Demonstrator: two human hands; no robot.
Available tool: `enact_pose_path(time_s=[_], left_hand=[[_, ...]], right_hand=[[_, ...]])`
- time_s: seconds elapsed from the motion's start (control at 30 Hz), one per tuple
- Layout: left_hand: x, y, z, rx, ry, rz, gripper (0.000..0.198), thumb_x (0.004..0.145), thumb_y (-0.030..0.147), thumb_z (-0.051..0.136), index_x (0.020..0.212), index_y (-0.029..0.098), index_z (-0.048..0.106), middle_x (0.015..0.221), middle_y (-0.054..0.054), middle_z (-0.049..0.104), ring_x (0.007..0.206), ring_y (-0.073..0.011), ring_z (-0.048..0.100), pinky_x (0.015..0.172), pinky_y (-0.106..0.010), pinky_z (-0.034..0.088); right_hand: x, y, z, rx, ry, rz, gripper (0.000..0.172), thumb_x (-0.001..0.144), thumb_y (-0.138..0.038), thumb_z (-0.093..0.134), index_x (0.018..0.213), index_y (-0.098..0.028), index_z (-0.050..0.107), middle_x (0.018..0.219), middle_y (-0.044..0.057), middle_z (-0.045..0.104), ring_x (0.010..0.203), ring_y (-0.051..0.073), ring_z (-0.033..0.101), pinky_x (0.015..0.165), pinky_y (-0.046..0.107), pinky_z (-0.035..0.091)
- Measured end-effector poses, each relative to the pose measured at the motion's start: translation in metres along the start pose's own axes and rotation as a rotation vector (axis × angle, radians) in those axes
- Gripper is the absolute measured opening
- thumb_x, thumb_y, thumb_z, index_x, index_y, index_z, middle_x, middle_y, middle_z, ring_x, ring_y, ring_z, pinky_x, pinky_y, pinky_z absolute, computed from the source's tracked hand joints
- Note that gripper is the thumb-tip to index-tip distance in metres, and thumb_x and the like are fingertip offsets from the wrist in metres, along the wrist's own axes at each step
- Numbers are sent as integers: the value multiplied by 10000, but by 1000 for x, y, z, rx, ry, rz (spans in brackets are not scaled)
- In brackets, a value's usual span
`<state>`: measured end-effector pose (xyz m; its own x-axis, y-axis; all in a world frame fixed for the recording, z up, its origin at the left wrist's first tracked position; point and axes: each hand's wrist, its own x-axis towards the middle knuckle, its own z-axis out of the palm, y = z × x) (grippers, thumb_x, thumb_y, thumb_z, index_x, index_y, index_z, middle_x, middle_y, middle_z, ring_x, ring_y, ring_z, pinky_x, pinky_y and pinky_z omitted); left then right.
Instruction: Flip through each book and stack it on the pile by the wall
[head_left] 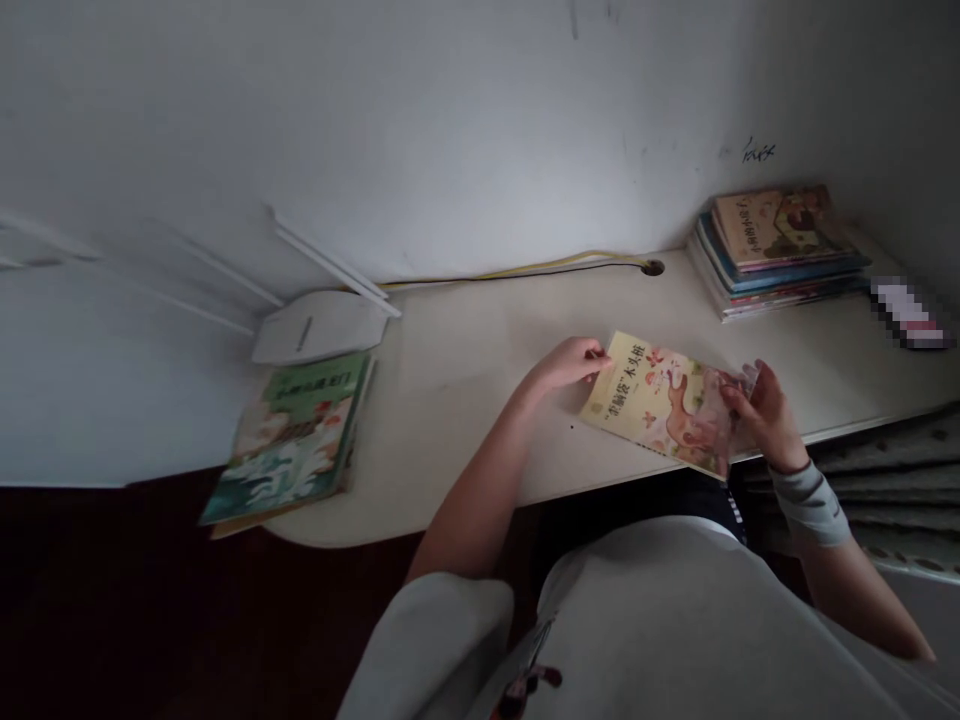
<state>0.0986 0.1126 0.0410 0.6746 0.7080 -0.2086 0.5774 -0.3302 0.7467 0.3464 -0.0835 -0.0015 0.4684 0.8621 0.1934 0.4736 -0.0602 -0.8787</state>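
A thin picture book (pixel 660 405) with a pale yellow cover, a brown animal and Chinese lettering is held tilted over the front edge of the desk. My left hand (pixel 570 362) is closed, its fingertips pinching the book's upper left edge. My right hand (pixel 769 420) grips the right end, thumb on top of the cover. Shiny clear plastic (pixel 739 385) shows around that end, by the fingers. The book's underside is hidden.
A stack of books (pixel 780 245) stands at the back right, beside a blurred-out phone-like object (pixel 907 312). Green-covered books (pixel 292 430) overhang the left end of the white desk (pixel 450 400). A white router (pixel 322 325) with antennas and a yellow cable (pixel 525 268) lie by the wall.
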Motion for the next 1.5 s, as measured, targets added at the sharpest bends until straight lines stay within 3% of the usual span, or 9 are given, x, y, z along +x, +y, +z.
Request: enact_pose_path(time_s=[0.13, 0.4, 0.57, 0.63, 0.77, 0.93, 1.07, 1.3, 1.5], left_hand=[[-7, -1, 11, -201, 170, 81, 221, 827, 373, 513, 716, 184, 544, 697, 15, 564, 633, -110, 509, 604, -234, 373], [-15, -20, 0, -332, 445, -122, 71, 776, 246, 540, 757, 178, 542, 685, 8, 554, 611, -116, 536, 582, -242, 438], [-47, -17, 5, 241, 779, -92, 425, 810, 209, 532, 1226, 126, 502, 1307, -188, 527, 1212, -276, 503, 995, -429, 418], [-56, -3, 23, 518, 736, -84, 563, 854, 253, 503, 1387, 130, 370, 1508, -194, 309, 1412, -318, 239, 1120, -523, 239], [-52, 19, 59, 723, 402, -119, 638, 926, 426, 370, 1470, 115, 254, 1550, -182, 224, 1444, -352, 113, 1103, -652, 131], [-43, 16, 68, 706, 252, -197, 680, 942, 515, 258, 1490, 114, 220, 1564, -164, 176, 1445, -357, 94, 1100, -657, 129], [-49, 12, 65, 711, 296, -156, 675, 941, 522, 267, 1499, 149, 198, 1578, -141, 124, 1448, -354, 78, 1100, -658, 132], [-48, 22, 60, 720, 335, -111, 652, 948, 447, 302, 1496, 112, 191, 1575, -160, 115, 1452, -337, 75, 1114, -628, 131], [-46, 4, 58, 742, 141, -34, 608, 943, 404, 294, 1496, 164, 215, 1577, -75, 164, 1451, -300, 126, 1132, -600, 133]], right_hand=[[6, -13, 2, 53, -55, 79, 452, 791, -564, 577, 1025, -183, 644, 971, 99, 708, 896, 251, 650, 818, 414, 517], [56, -18, 49, 71, -25, -12, 290, 776, -440, 576, 830, -162, 636, 750, 35, 649, 712, 174, 591, 683, 325, 505], [81, -43, 79, -222, 7, -324, 528, 836, -434, 531, 1255, -114, 497, 1246, 196, 563, 1114, 266, 559, 911, 443, 476], [75, -56, 84, -461, -9, -519, 539, 883, -409, 485, 1329, -108, 454, 1413, 215, 433, 1321, 305, 389, 1055, 529, 335], [56, -70, 91, -801, -224, -805, 433, 944, -332, 385, 1274, -98, 540, 1443, 169, 437, 1397, 290, 284, 1145, 535, 153], [58, -47, 87, -911, -412, -690, 616, 937, -469, 379, 1358, -26, 457, 1452, 232, 394, 1376, 330, 318, 1102, 516, 255], [63, -33, 82, -896, -398, -634, 724, 925, -561, 343, 1408, -24, 389, 1500, 232, 304, 1398, 332, 270, 1111, 495, 239], [50, -54, 87, -850, -408, -641, 720, 947, -546, 261, 1416, -12, 373, 1500, 223, 311, 1400, 324, 268, 1125, 503, 200], [39, -47, 94, -834, -524, -735, 607, 969, -468, 252, 1439, -102, 368, 1473, 146, 400, 1389, 289, 300, 1140, 527, 139]])
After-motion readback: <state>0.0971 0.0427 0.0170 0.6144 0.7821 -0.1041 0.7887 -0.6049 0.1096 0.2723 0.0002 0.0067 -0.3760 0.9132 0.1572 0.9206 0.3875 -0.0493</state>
